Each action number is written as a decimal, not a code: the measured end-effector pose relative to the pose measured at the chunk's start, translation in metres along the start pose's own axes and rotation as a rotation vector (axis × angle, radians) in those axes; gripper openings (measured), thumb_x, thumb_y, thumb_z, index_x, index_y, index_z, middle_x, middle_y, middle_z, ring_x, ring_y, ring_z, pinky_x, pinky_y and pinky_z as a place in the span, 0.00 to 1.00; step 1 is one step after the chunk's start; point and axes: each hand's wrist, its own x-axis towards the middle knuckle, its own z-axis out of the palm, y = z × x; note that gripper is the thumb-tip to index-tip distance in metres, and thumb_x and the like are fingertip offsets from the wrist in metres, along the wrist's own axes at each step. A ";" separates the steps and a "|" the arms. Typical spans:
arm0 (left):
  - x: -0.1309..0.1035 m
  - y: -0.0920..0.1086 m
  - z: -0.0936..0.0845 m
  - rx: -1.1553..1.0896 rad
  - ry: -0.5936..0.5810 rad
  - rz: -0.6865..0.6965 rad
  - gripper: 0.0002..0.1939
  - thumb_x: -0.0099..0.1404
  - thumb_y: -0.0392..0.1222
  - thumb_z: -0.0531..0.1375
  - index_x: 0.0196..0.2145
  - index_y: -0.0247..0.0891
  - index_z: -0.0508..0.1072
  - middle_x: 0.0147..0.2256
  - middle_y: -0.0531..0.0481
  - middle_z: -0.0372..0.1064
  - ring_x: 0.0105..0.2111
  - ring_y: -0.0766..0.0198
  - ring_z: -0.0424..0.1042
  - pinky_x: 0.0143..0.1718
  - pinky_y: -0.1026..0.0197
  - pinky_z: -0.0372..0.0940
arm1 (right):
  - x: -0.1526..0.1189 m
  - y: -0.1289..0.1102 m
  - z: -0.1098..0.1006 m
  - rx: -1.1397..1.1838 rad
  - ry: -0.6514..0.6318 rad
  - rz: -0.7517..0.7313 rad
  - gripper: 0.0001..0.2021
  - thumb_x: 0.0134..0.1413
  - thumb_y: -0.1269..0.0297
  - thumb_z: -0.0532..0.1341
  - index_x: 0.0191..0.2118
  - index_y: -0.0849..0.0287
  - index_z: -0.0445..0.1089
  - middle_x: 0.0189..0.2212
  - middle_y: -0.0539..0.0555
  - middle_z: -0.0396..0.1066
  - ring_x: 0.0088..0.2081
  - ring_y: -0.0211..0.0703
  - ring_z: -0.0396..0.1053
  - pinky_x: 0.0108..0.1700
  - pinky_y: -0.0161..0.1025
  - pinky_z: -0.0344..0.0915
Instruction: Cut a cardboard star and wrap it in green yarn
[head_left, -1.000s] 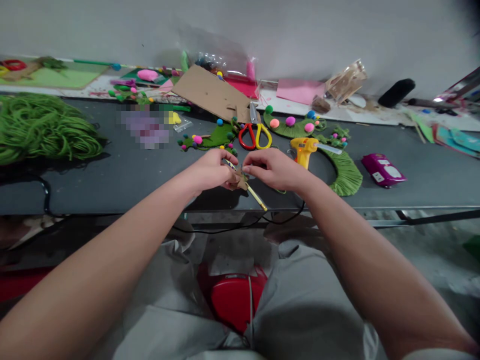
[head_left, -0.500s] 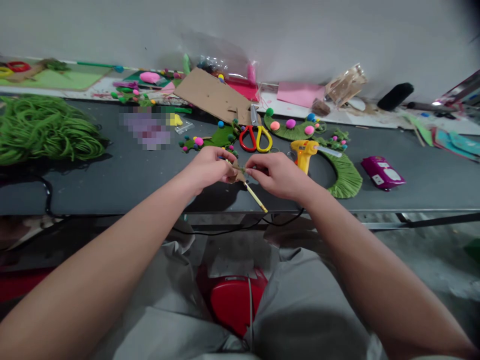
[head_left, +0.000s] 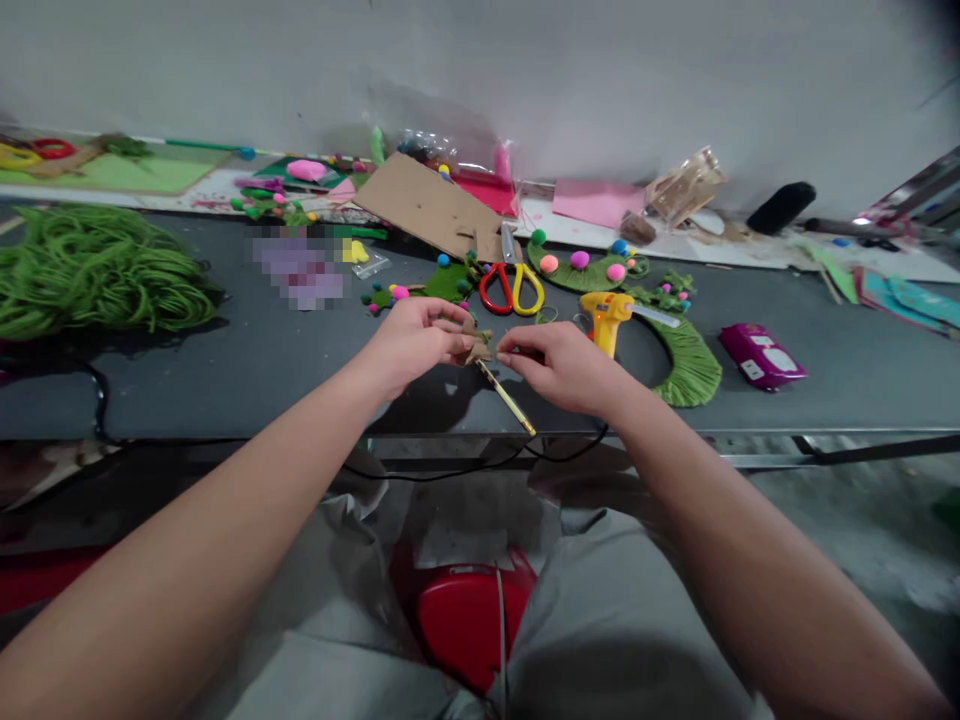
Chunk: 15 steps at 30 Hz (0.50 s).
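Between the thumb and fingers of my left hand (head_left: 412, 345) is a small brown cardboard piece (head_left: 480, 350) with a bit of green yarn on it. Just to its right, my right hand (head_left: 551, 360) is pinched closed; what its fingertips hold is too small to make out. A pale yellow pencil (head_left: 510, 400) slants across the table below the cardboard piece. Beyond my hands lie scissors (head_left: 511, 280) with one red and one yellow handle. A yellow glue gun (head_left: 609, 315) rests beside my right hand, near a ring wrapped in green yarn (head_left: 694, 360).
At the left is a large heap of green yarn (head_left: 97, 270). A cardboard sheet (head_left: 424, 205) and a pom-pom-covered green piece (head_left: 577, 270) lie toward the wall. A purple packet (head_left: 763, 355) sits at the right. A black cable (head_left: 442, 477) hangs below the table's front edge.
My right hand has drawn slightly away to the right from the cardboard piece, leaving a small gap. My left hand keeps its hold, and the view has shifted a little.
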 end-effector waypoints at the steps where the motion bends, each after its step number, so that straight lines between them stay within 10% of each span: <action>1: 0.000 0.000 0.000 -0.003 -0.002 0.003 0.12 0.54 0.24 0.66 0.36 0.32 0.74 0.28 0.49 0.74 0.27 0.65 0.75 0.34 0.60 0.73 | 0.000 0.001 0.000 0.005 -0.003 0.001 0.09 0.63 0.65 0.59 0.38 0.59 0.78 0.31 0.52 0.74 0.30 0.38 0.60 0.32 0.36 0.52; 15: -0.001 -0.001 -0.004 0.129 -0.224 0.002 0.09 0.59 0.22 0.63 0.35 0.32 0.73 0.26 0.46 0.77 0.25 0.64 0.75 0.31 0.61 0.71 | 0.007 0.014 -0.004 0.051 -0.132 -0.020 0.12 0.64 0.64 0.59 0.40 0.62 0.80 0.30 0.53 0.74 0.30 0.38 0.63 0.36 0.36 0.57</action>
